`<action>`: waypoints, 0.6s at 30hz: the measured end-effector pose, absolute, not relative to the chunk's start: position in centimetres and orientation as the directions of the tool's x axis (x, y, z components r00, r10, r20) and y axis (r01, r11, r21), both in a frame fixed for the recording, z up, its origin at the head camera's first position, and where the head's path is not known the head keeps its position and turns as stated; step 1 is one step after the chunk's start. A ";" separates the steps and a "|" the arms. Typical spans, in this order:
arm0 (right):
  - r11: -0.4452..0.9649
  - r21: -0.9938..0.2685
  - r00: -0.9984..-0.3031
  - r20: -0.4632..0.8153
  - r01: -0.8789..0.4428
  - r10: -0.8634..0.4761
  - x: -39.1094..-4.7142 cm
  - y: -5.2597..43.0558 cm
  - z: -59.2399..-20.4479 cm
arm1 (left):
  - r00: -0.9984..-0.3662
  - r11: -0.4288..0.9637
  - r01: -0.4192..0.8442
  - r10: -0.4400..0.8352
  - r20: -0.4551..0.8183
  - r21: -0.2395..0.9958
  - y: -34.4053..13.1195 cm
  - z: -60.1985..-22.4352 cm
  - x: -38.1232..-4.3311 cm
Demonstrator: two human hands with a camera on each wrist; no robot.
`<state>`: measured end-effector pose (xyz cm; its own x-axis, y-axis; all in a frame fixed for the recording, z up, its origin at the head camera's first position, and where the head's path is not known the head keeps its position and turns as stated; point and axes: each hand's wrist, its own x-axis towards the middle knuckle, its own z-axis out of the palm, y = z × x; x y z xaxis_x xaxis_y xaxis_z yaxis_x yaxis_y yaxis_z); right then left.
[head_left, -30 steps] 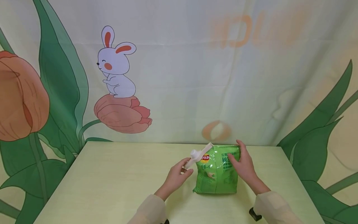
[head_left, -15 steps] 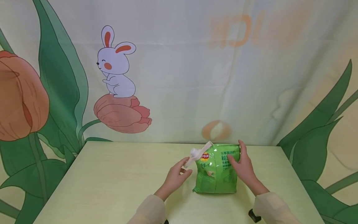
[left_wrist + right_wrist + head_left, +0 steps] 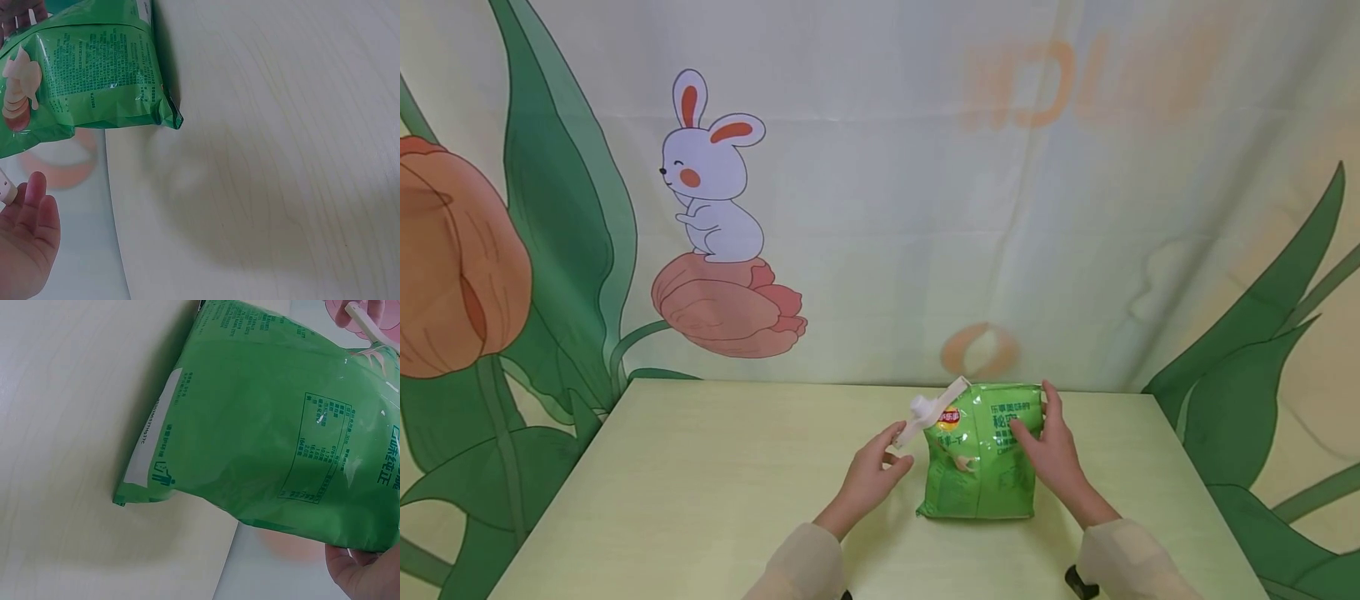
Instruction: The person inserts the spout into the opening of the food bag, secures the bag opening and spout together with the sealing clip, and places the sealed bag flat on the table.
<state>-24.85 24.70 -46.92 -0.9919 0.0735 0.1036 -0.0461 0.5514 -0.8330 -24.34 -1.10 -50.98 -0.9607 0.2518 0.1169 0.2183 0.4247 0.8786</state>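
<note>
A green potato chip bag stands on the table, its printed face towards the head camera. Across its upper left corner slants a white bag clip with a round capped spout. My left hand holds the clip's lower end; the clip's tip also shows at the edge of the left wrist view, by the fingers. On the other side, my right hand grips the bag's upper right edge, thumb on the front and fingers behind. Those rear fingers are partly hidden by the bag.
The pale wood-grain table reaches back to a hanging cloth printed with a rabbit and tulips. A black wrist strap part shows under the right sleeve.
The bag's top has risen and tipped slightly, and the right hand has slid a little down with its thumb. The left hand and the clip have shifted only slightly.
</note>
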 end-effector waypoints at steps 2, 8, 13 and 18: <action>0.555 -0.831 -0.992 0.098 -0.041 0.074 -24.8 24.7 -46.9 | -0.961 0.428 0.215 0.252 0.113 0.878 -1.1 -51.0 -24.3; 0.561 -0.826 -0.991 0.108 -0.048 0.074 -24.9 24.8 -47.2 | -0.962 0.429 0.209 0.250 0.107 0.879 -1.1 -50.9 -24.3; 0.549 -0.834 -0.991 0.106 -0.047 0.078 -25.0 24.9 -47.6 | -0.964 0.431 0.208 0.243 0.109 0.878 -1.0 -51.2 -24.4; 0.541 -0.840 -0.991 0.104 -0.043 0.084 -25.1 25.0 -48.0 | -0.966 0.431 0.213 0.230 0.121 0.877 -0.9 -51.4 -24.5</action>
